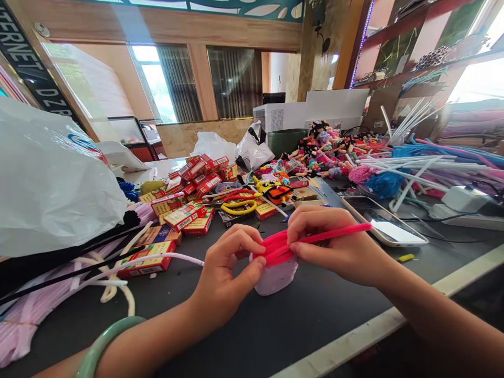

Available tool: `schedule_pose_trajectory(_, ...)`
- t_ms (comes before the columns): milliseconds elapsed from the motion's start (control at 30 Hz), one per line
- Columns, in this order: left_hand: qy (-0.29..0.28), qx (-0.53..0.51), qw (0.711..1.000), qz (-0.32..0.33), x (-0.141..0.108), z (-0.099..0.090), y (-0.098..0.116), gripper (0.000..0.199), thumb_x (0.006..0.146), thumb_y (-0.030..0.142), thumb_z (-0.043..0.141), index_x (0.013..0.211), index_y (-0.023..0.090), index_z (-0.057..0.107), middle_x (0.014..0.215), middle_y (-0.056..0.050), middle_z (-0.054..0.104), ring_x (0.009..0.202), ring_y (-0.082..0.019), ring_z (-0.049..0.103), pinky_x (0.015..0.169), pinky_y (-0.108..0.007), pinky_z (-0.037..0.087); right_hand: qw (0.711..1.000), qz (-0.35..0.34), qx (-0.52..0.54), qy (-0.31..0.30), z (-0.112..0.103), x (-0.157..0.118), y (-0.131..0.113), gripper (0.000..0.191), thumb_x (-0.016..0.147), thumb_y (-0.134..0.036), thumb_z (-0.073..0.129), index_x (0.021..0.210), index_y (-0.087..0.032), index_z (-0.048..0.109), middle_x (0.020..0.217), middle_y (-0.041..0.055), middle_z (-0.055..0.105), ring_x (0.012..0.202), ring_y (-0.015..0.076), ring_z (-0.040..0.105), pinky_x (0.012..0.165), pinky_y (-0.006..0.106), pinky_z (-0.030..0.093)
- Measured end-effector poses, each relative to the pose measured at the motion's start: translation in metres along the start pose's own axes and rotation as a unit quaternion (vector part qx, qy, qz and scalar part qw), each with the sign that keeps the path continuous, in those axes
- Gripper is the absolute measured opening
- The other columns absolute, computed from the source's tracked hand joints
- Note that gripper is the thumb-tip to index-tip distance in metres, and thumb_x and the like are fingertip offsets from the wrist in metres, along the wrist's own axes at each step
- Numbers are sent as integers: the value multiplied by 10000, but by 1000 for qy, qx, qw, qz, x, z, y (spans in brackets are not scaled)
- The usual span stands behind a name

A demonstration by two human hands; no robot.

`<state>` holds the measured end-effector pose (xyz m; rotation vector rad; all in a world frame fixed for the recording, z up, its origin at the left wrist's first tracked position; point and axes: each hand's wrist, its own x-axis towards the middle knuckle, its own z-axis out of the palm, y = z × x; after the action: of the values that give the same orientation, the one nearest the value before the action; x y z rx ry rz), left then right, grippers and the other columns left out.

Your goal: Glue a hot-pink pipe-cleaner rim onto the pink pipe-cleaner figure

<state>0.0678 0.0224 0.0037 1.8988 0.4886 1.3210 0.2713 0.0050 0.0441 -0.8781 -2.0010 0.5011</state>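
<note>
A bright pink pipe cleaner [334, 232] is bent into several side-by-side strands over the top of a pale lilac fuzzy block [276, 278]. My left hand [232, 262] pinches the left end of the pink strands between thumb and fingers. With thumb and forefinger, my right hand [334, 247] grips the same pipe cleaner at the right side, and its free end sticks out to the right. The lilac block sits just below both hands, at the dark tabletop. Its far side is hidden by the fingers.
Red and yellow small boxes [192, 215] lie heaped behind my hands, with yellow-handled scissors [239, 207] among them. A phone [384, 220] lies to the right. Lilac pipe cleaners [43, 304] and a white plastic bag [55, 184] are at left. Small dolls [323, 147] pile up at the back.
</note>
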Motion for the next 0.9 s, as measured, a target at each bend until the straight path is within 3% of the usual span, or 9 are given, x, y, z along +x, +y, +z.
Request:
schedule_pose_trajectory(200,-11,-6,1000,-22,6,0,6,131,796,103,603,728,215,605,863,6,550,841,-157,523,727,-270,415,1000,4,-5,-13,-1,1,-1,134,747,-159,538,628,-138,596,695,32,595,609,120,538,530,230,411)
schedule_pose_trajectory(533,-36,-15,998,-58,7,-3,10,161,806,125,582,670,209,560,854,9,523,823,-155,497,677,-257,391,1000,-2,-17,-15,0,0,0,120,726,-128,513,636,-140,592,706,42,604,621,131,550,534,236,422)
schedule_pose_trajectory(900,-20,-5,997,-71,9,1,15,145,774,138,568,649,208,542,823,9,507,794,-160,475,708,-276,398,998,-63,-26,-15,-1,0,2,149,738,-65,519,696,-139,641,731,23,617,651,109,564,575,209,437)
